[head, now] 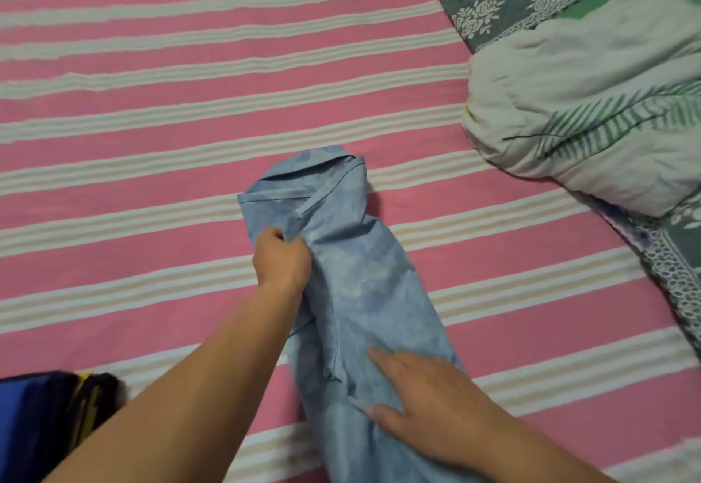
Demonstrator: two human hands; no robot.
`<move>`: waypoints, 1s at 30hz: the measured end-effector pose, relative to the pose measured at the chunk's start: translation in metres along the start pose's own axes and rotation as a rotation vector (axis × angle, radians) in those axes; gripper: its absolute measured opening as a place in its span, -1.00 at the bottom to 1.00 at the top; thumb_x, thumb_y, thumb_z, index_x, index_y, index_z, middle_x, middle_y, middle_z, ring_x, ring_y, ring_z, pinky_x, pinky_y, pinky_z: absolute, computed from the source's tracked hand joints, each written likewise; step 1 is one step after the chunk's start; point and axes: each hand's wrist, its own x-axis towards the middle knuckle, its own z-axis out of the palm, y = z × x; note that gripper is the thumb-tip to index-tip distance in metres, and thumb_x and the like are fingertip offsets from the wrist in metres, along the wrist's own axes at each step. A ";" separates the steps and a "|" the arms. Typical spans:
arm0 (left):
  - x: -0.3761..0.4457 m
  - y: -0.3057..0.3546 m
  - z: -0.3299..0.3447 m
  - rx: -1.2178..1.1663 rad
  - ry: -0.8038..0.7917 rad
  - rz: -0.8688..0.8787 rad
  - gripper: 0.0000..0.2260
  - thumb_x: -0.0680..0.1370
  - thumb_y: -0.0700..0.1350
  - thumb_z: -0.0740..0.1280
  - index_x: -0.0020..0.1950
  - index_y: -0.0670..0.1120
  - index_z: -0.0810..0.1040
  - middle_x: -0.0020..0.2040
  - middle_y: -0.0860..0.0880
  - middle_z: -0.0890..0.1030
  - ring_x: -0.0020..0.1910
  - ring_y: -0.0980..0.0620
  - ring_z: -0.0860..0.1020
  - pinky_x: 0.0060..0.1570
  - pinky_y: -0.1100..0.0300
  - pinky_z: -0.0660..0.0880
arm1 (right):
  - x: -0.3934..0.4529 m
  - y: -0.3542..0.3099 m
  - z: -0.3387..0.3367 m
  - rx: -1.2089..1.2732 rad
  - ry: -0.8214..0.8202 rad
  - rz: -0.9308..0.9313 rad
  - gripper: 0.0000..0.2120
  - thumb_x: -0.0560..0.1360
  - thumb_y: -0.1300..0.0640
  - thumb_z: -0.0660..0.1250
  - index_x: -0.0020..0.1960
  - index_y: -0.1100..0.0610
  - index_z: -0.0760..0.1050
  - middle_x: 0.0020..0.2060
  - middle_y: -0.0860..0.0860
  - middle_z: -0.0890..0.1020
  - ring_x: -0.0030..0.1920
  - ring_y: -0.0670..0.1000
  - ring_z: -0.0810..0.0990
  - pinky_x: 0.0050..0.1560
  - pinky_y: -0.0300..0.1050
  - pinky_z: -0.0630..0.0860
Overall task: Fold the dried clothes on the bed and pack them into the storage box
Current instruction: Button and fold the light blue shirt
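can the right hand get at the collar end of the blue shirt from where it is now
Probably yes. The right hand lies flat on the near part of the blue shirt, and nothing lies on the shirt between it and the collar; only the left hand grips fabric beside that path.

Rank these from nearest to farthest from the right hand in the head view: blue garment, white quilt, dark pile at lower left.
1. Blue garment: under the right hand, which presses flat on it.
2. White quilt: right side, farther up the bed.
3. Dark pile: lower left corner, beyond the left arm.

Soft, even indoor light, faint shadows, slight overall softness, and wide-angle bending at the edges.
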 end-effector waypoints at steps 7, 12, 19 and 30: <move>0.012 -0.020 -0.002 -0.250 -0.278 -0.232 -0.91 0.53 -0.15 0.42 0.00 -0.12 0.64 -0.09 -0.09 0.73 -0.08 -0.12 0.69 0.01 -0.02 0.64 | 0.061 0.014 -0.060 0.169 0.479 0.076 -0.53 0.59 0.22 0.20 0.47 0.00 0.31 0.23 -0.09 0.36 0.19 -0.01 0.44 0.23 -0.05 0.46; 0.013 -0.041 -0.001 -0.422 -0.323 -0.183 -0.85 0.61 -0.17 0.38 0.14 -0.17 0.64 0.02 -0.14 0.73 0.06 -0.18 0.69 0.13 -0.16 0.62 | 0.155 0.027 -0.140 0.241 0.437 0.115 -0.28 0.44 0.29 0.27 0.56 -0.05 0.23 0.45 0.06 0.34 0.45 0.15 0.30 0.47 0.11 0.28; 0.011 -0.043 0.006 -0.589 -0.391 -0.182 -0.82 0.63 -0.16 0.35 0.16 -0.22 0.64 0.09 -0.23 0.70 0.12 -0.23 0.66 0.17 -0.13 0.60 | 0.242 0.028 -0.201 0.335 0.107 0.078 -0.51 0.45 0.52 0.18 0.02 0.02 0.66 -0.03 -0.01 0.57 -0.06 -0.03 0.50 -0.27 -0.31 0.41; 0.027 -0.037 0.019 -0.620 -0.306 -0.292 -0.87 0.63 -0.16 0.34 0.05 -0.17 0.67 -0.04 -0.17 0.74 -0.09 -0.10 0.69 0.00 0.03 0.61 | 0.282 0.060 -0.183 -0.797 0.313 0.087 -0.74 0.46 0.12 0.27 0.13 0.11 0.52 0.11 0.11 0.43 0.14 0.20 0.42 0.00 0.07 0.42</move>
